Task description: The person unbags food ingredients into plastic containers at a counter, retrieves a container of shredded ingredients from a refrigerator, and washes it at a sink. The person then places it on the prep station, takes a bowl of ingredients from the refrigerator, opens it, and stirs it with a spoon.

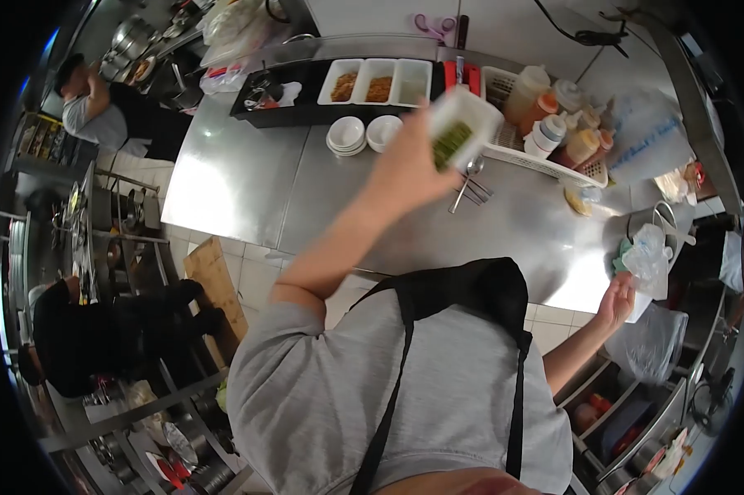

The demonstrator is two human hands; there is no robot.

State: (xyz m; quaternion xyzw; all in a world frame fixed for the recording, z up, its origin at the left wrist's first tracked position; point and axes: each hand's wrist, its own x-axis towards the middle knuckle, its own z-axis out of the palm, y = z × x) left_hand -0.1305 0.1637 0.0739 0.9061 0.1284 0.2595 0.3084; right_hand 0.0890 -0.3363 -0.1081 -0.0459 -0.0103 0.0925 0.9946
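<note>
My left hand (pixel 406 169) is raised over the counter, closed on a white rectangular container (pixel 483 115). The container is tilted, and chopped greens (pixel 452 144) lie inside it. At the right end of the counter my right hand (pixel 614 302) has its fingers curled beside a clear plastic bag (pixel 649 260). Whether it grips the bag or something else is hard to make out. A spoon (pixel 473 167) and a fork (pixel 476 192) lie on the counter under the container. Small white bowls (pixel 346 133) are stacked left of my left hand.
A black holder (pixel 293 114) carries white tubs of food (pixel 344 81). A white basket (pixel 504 153) of sauce bottles (pixel 545 134) stands at the back right. A metal pot (pixel 640 221) is at the right edge. Two other people (pixel 99 120) are off to the left.
</note>
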